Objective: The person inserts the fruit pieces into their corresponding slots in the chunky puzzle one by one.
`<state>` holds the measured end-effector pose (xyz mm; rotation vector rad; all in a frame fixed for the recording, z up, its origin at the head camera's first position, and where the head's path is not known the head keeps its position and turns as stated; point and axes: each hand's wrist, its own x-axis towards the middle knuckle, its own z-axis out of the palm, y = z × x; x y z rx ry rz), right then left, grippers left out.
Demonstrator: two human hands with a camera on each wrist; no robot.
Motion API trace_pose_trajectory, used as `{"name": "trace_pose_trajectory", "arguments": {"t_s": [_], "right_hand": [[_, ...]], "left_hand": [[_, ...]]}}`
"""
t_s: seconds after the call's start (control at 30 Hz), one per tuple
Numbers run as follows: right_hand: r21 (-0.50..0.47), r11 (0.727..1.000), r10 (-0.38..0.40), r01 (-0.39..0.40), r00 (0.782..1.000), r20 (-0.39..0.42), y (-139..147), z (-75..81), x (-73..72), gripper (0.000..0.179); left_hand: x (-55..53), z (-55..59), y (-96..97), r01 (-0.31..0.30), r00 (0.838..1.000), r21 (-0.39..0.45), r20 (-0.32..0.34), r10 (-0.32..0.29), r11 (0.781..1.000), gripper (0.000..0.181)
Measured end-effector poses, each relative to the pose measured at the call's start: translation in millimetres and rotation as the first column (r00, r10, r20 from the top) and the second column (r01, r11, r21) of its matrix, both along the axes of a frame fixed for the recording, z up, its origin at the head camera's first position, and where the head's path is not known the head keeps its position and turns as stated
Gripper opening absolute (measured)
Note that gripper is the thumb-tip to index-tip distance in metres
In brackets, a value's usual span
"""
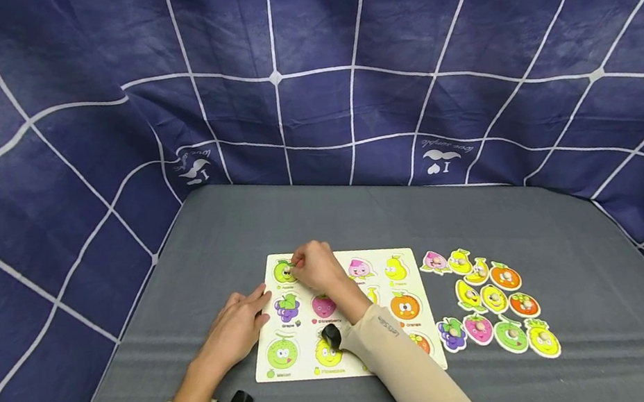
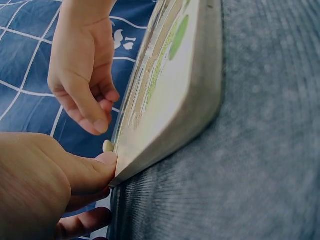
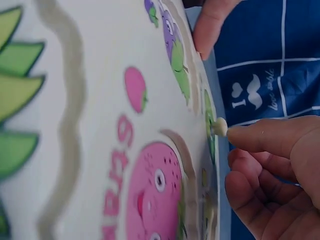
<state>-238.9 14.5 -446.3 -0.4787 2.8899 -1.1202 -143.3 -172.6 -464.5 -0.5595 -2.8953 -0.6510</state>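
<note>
A pale wooden fruit puzzle board (image 1: 363,343) lies on the grey table, with pictures of fruits in several recesses. A green apple piece (image 1: 284,272) with a small pale knob (image 3: 220,126) lies in its upper left recess. My right hand (image 1: 321,268) is over that corner, its index fingertip at the knob in the right wrist view, the other fingers loosely bent. The left wrist view shows a small gap between hand and knob. My left hand (image 1: 234,327) rests at the board's left edge, thumb and fingertips touching it.
Several loose knobbed fruit pieces lie right of the board, among them a peach piece (image 1: 435,262), an orange piece (image 1: 505,276), a grape piece (image 1: 452,335) and a pineapple piece (image 1: 542,338). A blue curtain (image 1: 321,113) with white lines hangs behind the table (image 1: 323,208).
</note>
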Motion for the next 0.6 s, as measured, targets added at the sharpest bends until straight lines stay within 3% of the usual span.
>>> {"name": "trace_pose_trajectory", "arguments": {"t_s": [0.6], "right_hand": [[-0.023, 1.0, -0.002, 0.001, 0.999, -0.039, 26, 23.0, 20.9, 0.005]], "left_hand": [[-1.4, -0.2, -0.3, 0.0, 1.0, 0.003, 0.008, 0.0, 1.0, 0.039]]}}
